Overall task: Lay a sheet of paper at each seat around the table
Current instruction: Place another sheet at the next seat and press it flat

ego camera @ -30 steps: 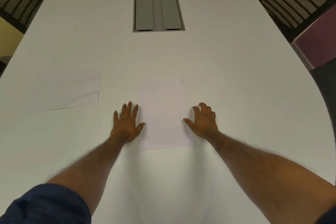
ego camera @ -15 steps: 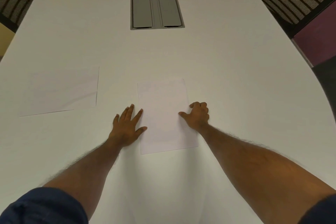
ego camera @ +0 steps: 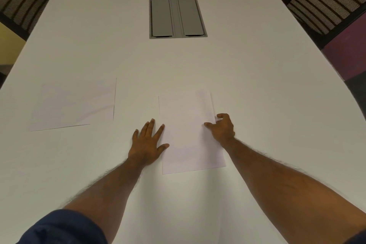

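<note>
I see 2 sheets on the white worktop (ego camera: 257, 77). The near sheet (ego camera: 188, 134) lies flat between my hands, its long edges running away from me. My left hand (ego camera: 147, 143) rests flat with its grip spread wide, thumb tip on the sheet's left edge. My right hand (ego camera: 222, 128) curls at the right edge, thumb on the paper, grip narrow; whether it pinches the edge I cannot tell. The second sheet (ego camera: 75, 103) lies well apart to the left. A grey hatch (ego camera: 177, 18) sits farther off; bare surface surrounds everything. Chairs (ego camera: 326, 0) flank the far corners.
</note>
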### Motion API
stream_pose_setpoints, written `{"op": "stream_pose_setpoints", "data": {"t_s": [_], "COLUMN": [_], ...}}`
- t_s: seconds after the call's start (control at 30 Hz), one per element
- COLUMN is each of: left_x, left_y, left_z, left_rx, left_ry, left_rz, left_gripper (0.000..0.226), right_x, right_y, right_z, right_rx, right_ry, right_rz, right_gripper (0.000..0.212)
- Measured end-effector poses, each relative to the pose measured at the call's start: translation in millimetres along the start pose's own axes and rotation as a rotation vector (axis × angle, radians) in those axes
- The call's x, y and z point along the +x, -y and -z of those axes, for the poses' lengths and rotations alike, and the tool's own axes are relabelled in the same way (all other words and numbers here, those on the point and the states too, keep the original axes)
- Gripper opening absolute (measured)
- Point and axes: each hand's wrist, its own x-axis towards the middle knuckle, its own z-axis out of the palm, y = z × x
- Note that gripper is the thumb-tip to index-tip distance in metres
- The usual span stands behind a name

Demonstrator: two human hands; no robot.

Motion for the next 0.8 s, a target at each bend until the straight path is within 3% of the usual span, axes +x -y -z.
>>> {"op": "stream_pose_setpoints", "data": {"t_s": [0.17, 0.47, 0.8], "left_x": [-1.9, -5.1, -3.6], "left_y": [2.0, 5.3, 2.7], "left_z": [-0.8, -5.4, 3.1], "left_rx": [-0.003, 0.018, -0.011], "left_ry": [-0.021, -0.074, 0.030], "left_rz": [-0.004, -0.014, -0.003], "left_gripper": [0.075, 0.100, 0.091], "right_x": [0.0, 1.7, 6.4], "right_y": [-3.7, -10.6, -15.4], "right_z": [10.5, 13.8, 34.5], "right_rx": [-0.019, -0.005, 0.076], "right_ry": [0.009, -0.052, 0.003], "right_rz": [0.049, 0.111, 0.174], "right_gripper": [0.023, 0.016, 0.017]}}
